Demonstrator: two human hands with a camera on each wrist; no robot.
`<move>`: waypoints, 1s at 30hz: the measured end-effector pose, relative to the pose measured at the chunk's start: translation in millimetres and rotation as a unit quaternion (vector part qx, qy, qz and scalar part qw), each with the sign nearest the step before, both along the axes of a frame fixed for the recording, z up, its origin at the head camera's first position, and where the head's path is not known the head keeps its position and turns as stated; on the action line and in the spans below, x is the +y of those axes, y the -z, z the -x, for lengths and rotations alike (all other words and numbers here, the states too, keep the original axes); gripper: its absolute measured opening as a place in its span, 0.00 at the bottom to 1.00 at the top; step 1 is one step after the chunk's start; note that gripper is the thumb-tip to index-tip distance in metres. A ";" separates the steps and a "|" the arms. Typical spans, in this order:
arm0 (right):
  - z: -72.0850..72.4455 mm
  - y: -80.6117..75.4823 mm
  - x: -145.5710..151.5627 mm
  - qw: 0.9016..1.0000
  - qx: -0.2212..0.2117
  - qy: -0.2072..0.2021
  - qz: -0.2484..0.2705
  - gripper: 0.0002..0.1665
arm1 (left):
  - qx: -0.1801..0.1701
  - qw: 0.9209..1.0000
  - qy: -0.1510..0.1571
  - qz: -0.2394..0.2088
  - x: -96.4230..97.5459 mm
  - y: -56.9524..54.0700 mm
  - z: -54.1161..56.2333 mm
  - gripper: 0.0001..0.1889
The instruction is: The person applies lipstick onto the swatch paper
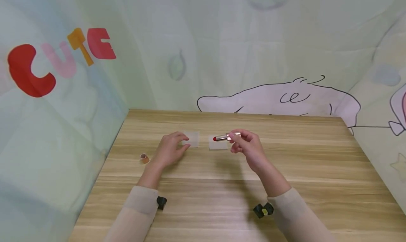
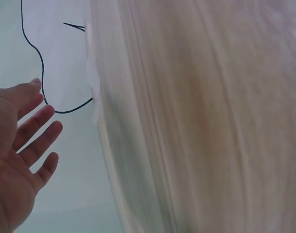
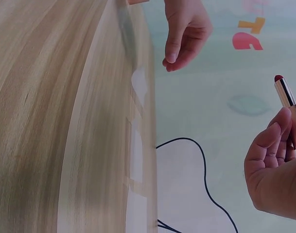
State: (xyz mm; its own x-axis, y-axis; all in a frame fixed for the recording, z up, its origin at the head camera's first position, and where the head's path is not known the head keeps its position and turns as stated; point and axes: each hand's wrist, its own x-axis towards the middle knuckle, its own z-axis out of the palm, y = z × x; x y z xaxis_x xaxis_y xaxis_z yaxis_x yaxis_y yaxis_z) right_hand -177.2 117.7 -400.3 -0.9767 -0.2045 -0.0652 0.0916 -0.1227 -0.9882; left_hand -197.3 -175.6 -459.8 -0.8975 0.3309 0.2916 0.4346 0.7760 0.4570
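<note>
In the head view, my right hand pinches a lipstick by its shiny base, held level with the red tip pointing left. The right wrist view shows the same lipstick between thumb and fingers, its red bullet raised. Below the tip lies a pale square sheet, apart from another whitish sheet to its left. My left hand hovers by that left sheet with fingers loosely bent and nothing in them. Its fingers look spread in the left wrist view. Whether the fingertips touch the sheet, I cannot tell.
A small orange-brown cap stands on the wooden table, left of my left hand. Printed cloth hangs along the table's back and left sides. A dark wrist device sits at each sleeve cuff.
</note>
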 end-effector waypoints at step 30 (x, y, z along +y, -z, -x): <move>2.4 1.8 0.8 1.000 -0.007 -0.005 -0.002 0.06 | -0.003 0.997 0.015 0.071 -3.6 9.2 22.6 0.11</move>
State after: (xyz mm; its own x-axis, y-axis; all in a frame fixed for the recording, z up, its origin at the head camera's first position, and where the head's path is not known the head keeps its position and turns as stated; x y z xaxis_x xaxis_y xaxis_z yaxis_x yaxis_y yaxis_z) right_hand -179.5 118.5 -402.1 -0.9738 -0.2132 -0.0796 0.1063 -0.1170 -0.9874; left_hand -219.9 -179.1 -469.0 -0.8879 0.3961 0.2340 0.4568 0.8195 0.3461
